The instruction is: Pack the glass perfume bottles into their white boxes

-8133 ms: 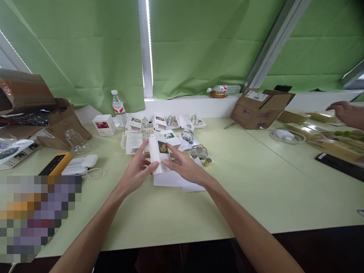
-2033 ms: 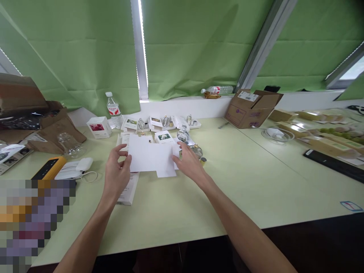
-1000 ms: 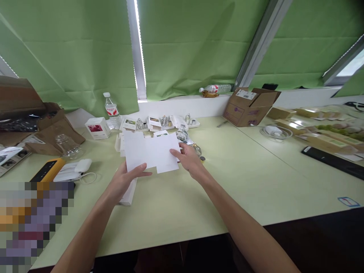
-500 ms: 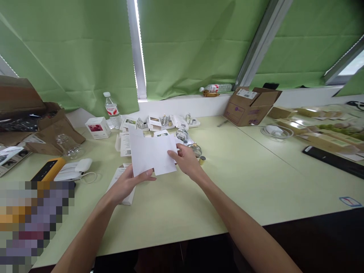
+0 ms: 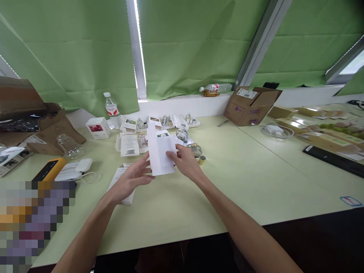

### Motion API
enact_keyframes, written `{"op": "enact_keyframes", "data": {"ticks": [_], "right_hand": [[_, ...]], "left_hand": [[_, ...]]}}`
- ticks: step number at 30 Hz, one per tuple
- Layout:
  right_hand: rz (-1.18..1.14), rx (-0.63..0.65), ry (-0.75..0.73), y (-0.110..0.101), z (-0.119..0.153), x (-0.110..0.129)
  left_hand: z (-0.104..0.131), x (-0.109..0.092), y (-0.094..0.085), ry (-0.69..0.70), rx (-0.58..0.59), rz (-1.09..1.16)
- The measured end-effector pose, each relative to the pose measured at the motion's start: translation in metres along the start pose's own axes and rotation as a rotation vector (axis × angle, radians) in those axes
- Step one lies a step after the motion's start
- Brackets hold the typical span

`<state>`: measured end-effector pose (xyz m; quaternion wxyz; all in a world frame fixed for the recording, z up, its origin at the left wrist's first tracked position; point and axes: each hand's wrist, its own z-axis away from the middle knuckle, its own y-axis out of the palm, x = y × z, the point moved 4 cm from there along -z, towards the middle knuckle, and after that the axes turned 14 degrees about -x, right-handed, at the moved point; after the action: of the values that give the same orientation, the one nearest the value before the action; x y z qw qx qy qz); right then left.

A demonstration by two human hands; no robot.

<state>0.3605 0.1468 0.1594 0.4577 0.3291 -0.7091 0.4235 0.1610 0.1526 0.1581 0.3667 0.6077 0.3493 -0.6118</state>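
A partly folded white paper carton [image 5: 162, 157] is held up above the table, its blank inner side facing me. My right hand [image 5: 186, 161] grips its right side, thumb in front and the other fingers behind. At the left edge, my left hand [image 5: 133, 177] has its fingers spread, fingertips against or just beside a raised side panel; contact is hard to make out. Beyond the carton lie an ornate glass bottle [image 5: 195, 150], a small gold cap [image 5: 202, 160] and a white box with a barcode [image 5: 130, 145]. Partly under my left forearm is another white carton [image 5: 129, 199].
Several opened white boxes with glass bottles line the wall. A closed white box [image 5: 98, 128] and a water bottle [image 5: 112, 110] stand behind left. A cardboard box [image 5: 247, 108] is at the back right, near a white cable [image 5: 276, 131] and a black bar [image 5: 332, 160].
The carton's left panel has been folded up and inward, so the carton looks narrower. My left hand has let go of its lower left corner and shifted slightly right, fingers spread. My right hand keeps its grip.
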Motion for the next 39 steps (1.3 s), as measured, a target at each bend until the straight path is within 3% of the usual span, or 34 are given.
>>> {"op": "enact_keyframes", "data": {"ticks": [12, 29, 39], "right_hand": [[0.022, 0.006, -0.075, 0.001, 0.005, 0.007], [-0.058, 0.062, -0.093, 0.003, 0.01, 0.016], [-0.069, 0.069, -0.086, 0.003, 0.01, 0.017]], "left_hand": [[-0.003, -0.005, -0.001, 0.033, -0.244, -0.064], [-0.006, -0.005, -0.003, 0.071, -0.275, -0.103], [-0.005, -0.005, -0.005, 0.018, -0.292, -0.085]]}}
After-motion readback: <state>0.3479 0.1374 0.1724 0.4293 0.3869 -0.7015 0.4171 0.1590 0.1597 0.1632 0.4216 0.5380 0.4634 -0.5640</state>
